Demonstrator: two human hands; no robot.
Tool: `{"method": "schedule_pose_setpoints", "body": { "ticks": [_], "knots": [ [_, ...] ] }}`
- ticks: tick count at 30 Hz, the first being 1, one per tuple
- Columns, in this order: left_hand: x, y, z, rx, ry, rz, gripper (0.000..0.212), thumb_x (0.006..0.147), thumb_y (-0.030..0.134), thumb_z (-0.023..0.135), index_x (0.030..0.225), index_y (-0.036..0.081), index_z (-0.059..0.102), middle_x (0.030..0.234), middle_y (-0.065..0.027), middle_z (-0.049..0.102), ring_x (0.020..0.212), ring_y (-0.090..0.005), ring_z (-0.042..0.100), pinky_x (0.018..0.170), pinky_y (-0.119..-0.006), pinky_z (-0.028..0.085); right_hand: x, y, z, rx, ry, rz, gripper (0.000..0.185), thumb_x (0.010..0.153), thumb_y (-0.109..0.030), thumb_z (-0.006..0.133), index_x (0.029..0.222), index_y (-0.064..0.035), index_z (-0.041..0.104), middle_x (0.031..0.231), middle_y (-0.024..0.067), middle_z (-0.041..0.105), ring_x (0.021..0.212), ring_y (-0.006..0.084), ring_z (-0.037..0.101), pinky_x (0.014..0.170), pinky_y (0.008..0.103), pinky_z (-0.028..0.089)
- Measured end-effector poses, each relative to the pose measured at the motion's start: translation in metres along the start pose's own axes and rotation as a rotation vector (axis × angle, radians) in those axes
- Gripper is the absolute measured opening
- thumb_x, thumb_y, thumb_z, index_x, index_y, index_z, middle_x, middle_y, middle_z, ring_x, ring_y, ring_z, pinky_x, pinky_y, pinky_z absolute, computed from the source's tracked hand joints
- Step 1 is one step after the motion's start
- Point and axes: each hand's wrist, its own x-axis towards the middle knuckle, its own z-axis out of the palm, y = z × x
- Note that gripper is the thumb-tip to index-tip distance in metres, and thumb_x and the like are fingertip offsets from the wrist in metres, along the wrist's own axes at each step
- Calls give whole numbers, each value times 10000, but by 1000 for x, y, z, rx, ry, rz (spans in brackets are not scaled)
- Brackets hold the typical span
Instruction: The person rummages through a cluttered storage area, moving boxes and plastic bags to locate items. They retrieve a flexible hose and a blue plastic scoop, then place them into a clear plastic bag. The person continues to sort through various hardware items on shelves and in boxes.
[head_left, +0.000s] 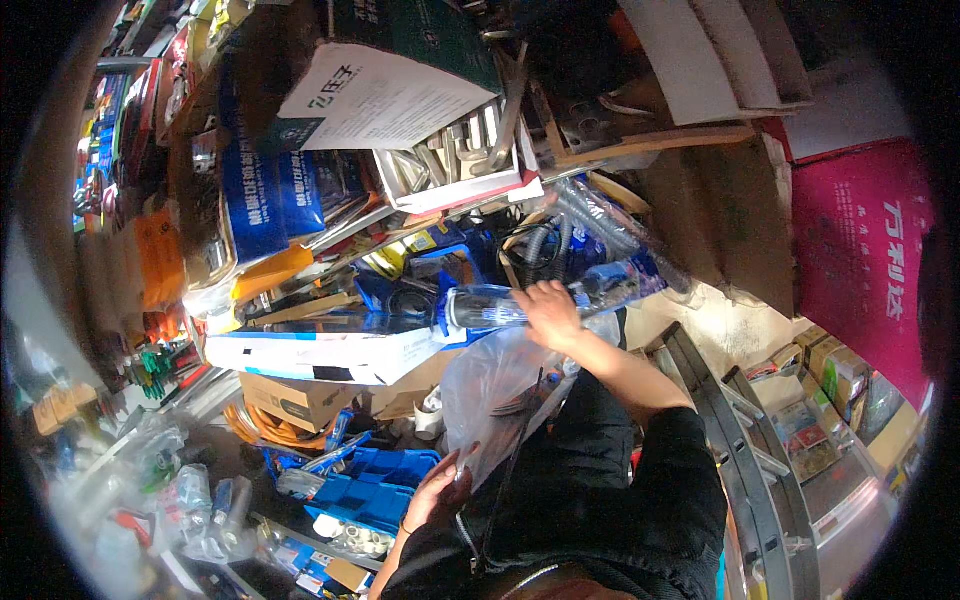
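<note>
My right hand (553, 315) is wrapped over the near end of a clear plastic tube package (487, 307) with a blue end and dark contents, which lies sideways above the shelf edge. Below it hangs a translucent plastic bag (487, 397), with dark and coloured items faintly visible inside. My left hand (439, 487), lower down, pinches the edge of this bag between thumb and fingers. Just past the tube, a blue plastic bin (461, 262) holds a dark coil. A white box (322, 356) sits at the shelf's front, left of the tube.
An open carton of metal fittings (450, 154) stands on the shelf above, near grey corrugated hoses (585, 210). Blue bins (367, 495) and wrapped goods (202, 502) crowd the lower left. A folding ladder (739, 465) leans at right, below a magenta box (862, 255).
</note>
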Motion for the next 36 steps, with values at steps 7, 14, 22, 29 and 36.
{"method": "schedule_pose_setpoints", "body": {
  "ticks": [7, 14, 22, 29, 36],
  "knots": [
    [-1, -7, -5, -81, 14, -39, 524, 891, 150, 637, 1352, -1, 439, 749, 39, 509, 647, -69, 471, 556, -223, 353, -107, 19, -77, 208, -6, 123, 644, 586, -237, 740, 1186, -56, 593, 1009, 169, 626, 953, 348, 590, 898, 427, 445],
    [3, -24, -9, 207, -54, 262, 520, 843, 103, 695, 1311, 80, 470, 943, 8, 585, 792, -91, 533, 662, -212, 441, -128, -50, -80, 793, -128, -215, 665, 568, -162, 737, 1202, -57, 564, 1096, 173, 622, 1016, 354, 606, 925, 442, 477],
    [0, -28, -13, 213, 127, 304, 294, 806, 293, 713, 898, 31, 613, 828, -33, 598, 745, -146, 539, 698, -280, 428, -81, -89, -40, 992, -345, -458, 598, 721, -285, 772, 1223, -50, 547, 1028, 152, 617, 971, 299, 602, 869, 424, 482],
    [-16, -18, -1, 593, 321, 121, 431, 813, 486, 627, 753, 60, 606, 782, -1, 584, 752, -147, 509, 701, -304, 410, -36, 144, 92, 270, 49, 1173, 960, 735, -599, 668, 1407, 5, 344, 1365, 215, 475, 1218, 442, 458, 1031, 478, 365],
    [-14, -22, 9, 403, 384, 161, 229, 836, 274, 694, 904, 67, 622, 849, 35, 564, 765, -107, 504, 703, -277, 428, -41, 189, 155, 361, 183, 1148, 317, 797, -268, 608, 1018, -57, 693, 967, 164, 692, 892, 298, 665, 791, 381, 518]
  ]
}}
